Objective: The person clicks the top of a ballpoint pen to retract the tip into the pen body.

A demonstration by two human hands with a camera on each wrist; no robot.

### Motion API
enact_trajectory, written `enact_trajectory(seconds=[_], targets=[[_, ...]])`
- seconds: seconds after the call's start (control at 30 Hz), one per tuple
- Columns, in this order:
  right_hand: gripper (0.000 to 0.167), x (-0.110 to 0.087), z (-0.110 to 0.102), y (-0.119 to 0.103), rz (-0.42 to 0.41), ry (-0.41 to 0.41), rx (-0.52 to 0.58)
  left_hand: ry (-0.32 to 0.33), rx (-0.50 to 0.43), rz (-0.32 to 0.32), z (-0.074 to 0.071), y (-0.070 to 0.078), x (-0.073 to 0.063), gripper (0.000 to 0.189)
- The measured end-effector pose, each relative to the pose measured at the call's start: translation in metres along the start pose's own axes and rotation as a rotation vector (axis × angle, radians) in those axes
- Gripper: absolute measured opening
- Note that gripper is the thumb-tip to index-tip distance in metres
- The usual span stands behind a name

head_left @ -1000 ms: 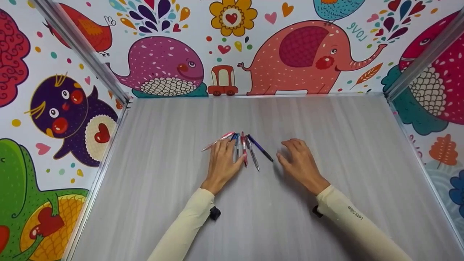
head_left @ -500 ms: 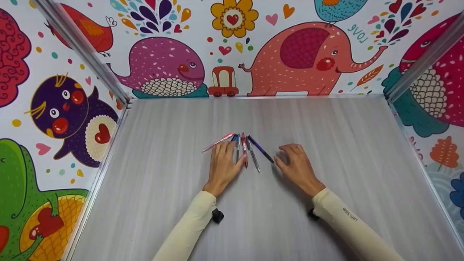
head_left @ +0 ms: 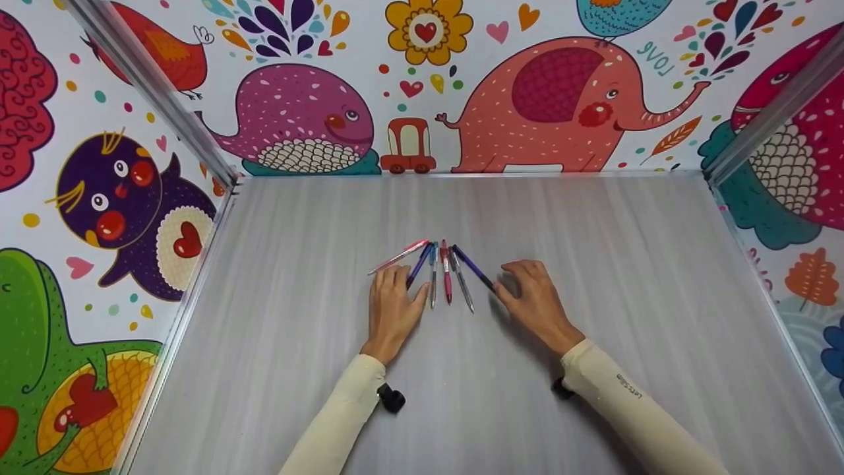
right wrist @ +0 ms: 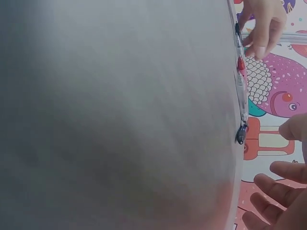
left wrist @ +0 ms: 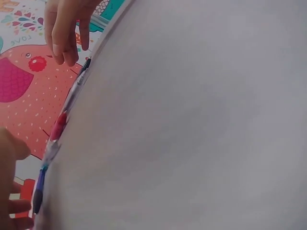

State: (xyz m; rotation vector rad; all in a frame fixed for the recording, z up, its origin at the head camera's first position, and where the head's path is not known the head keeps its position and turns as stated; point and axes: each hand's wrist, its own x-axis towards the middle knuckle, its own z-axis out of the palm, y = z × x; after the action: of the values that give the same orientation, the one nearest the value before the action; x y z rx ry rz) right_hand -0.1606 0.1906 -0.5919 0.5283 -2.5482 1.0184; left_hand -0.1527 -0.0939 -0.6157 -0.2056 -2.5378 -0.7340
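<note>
1. Fanning out just below the middle of the head view, six pens (head_left: 446, 272) lie on the table (head_left: 593, 218), upper ends close together, lower ends spread apart.
2. The left hand (head_left: 392, 310), left of centre, is loosely bent with a clear gap between thumb and fingers; its fingertips are at the pink pen (head_left: 398, 256) and the blue pen (head_left: 419, 265), though whether they touch cannot be told.
3. The right hand (head_left: 539, 305), right of centre, has thumb and fingers well apart and grips nothing; its thumb tip is just beside or against the lower end of the dark purple pen (head_left: 473, 268).
4. Mid-fan lie a clear, teal-topped pen (head_left: 433, 277), a red pen (head_left: 447, 282) and a grey pen (head_left: 463, 284).
5. The pens should be light, stiff and smooth, apt to roll or slip but not fragile. A thumb-and-finger pinch at mid-barrel would suit; the splayed lower ends leave more room than the crowded tops.
</note>
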Motion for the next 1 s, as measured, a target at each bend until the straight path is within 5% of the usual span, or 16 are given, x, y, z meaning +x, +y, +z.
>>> enact_trajectory(seconds=[0.43,1.0], targets=[[0.032,0.004,0.010,-0.002,-0.081,0.041,0.025,0.010,0.100,0.008,0.004,-0.013,-0.006,0.038],[0.029,0.012,0.022,-0.009,-0.075,0.021,0.058,0.038,0.100,-0.049,0.004,-0.011,-0.008,0.024]])
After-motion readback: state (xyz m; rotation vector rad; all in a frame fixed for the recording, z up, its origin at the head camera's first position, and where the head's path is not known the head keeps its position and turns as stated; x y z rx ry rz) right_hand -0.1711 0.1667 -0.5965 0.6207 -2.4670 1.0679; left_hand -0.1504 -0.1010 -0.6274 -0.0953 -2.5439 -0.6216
